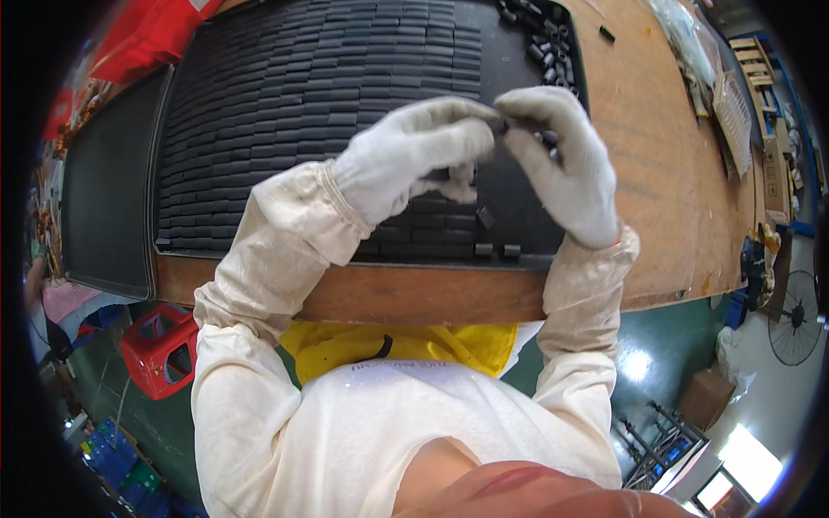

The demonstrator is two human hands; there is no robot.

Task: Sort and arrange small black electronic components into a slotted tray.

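Both my hands wear white gloves and meet above the right part of a black tray (509,69). My left hand (423,147) has thumb and forefinger pinched at a small black cylinder (501,126); its lower fingers are smeared by motion. From the other side, my right hand (561,155) closes its fingertips on the same piece. More dark pieces (549,138) show between its curled fingers, partly hidden. Below my hands, rows of black cylinders (319,95) lie packed side by side across the tray. One loose cylinder (485,217) lies tilted beside the row ends.
Loose black cylinders (553,52) are heaped along the tray's far right side. A single cylinder (607,34) lies on the wooden table (665,190). Another black tray (108,186) adjoins on the left, near a red bin (147,39). A red stool (160,350) stands at lower left.
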